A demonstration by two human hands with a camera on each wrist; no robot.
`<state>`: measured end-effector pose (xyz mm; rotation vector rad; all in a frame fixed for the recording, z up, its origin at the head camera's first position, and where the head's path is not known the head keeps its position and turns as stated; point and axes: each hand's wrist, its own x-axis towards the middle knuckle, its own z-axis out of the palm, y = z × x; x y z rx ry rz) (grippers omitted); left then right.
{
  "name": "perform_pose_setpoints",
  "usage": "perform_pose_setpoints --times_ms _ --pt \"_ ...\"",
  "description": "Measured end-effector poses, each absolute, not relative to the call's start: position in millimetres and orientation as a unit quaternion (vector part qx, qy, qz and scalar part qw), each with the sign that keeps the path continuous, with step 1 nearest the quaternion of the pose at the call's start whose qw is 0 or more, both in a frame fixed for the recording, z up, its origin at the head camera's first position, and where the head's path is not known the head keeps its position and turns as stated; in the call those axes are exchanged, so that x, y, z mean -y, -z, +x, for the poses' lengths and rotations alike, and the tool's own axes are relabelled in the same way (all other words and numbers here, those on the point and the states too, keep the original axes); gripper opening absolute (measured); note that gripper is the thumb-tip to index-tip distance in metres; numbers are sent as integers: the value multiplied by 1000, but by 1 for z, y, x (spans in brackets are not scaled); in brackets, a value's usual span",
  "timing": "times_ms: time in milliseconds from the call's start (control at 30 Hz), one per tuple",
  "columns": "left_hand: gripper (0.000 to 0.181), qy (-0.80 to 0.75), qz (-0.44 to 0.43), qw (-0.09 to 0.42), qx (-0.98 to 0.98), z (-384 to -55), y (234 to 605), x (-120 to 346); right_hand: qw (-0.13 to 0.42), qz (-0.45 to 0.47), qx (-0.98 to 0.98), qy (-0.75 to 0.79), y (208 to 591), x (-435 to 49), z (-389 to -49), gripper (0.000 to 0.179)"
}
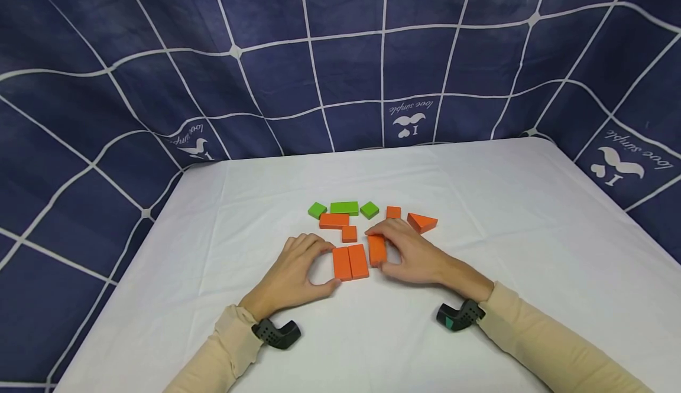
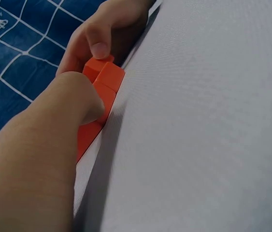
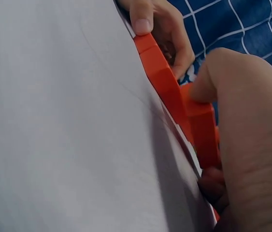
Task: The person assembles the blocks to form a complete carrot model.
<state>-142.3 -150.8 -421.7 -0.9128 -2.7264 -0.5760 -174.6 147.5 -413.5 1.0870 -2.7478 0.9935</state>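
Two orange blocks already lie long side to long side between the hands: the left block (image 1: 341, 263) and the middle block (image 1: 359, 261). A third, the right block (image 1: 377, 250), sits just beside them in the right hand — a thin gap seems to show, and it is set a little farther out than the pair, so that join looks unfinished.

The left hand (image 1: 292, 273) is partly open, its thumb and fingers curved about the near and far ends of the left block, lightly gripping it. The right hand (image 1: 412, 252) is closed further, pinching the right block between thumb at the near end and fingers at the far end; whether that block is lifted off the bench (image 1: 266, 198), I cannot tell.

The rest lie loose. Beyond the left hand's fingertips, left to right, are a green cube (image 1: 317, 210), a long orange block (image 1: 334, 221), a green bar (image 1: 344, 208), a small orange cube (image 1: 349, 234) and a second green piece (image 1: 369, 210); just beyond the right hand — an orange square (image 1: 393, 212) and an orange triangle (image 1: 422, 222).
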Motion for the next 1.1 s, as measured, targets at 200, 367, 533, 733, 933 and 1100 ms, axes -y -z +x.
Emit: perform_pose_setpoints --times_ms 200,367,533,733,933,1100 --pt "58 194 -308 104 925 -142 421 151 -10 365 879 -306 413 -151 -176 63" --pt "59 196 -310 104 925 -142 421 151 -24 374 878 -297 413 -151 -175 59" --pt "59 194 -310 105 925 -142 422 152 -37 383 875 -293 412 -151 -175 56" --pt "58 197 -311 106 924 -142 421 151 -38 388 873 -292 413 -151 -175 57" --pt "58 201 -316 105 921 -143 421 152 -40 390 872 -293 414 -151 -175 57" --pt "57 205 -320 107 919 -143 421 153 -46 389 872 -294 413 -150 -174 57"
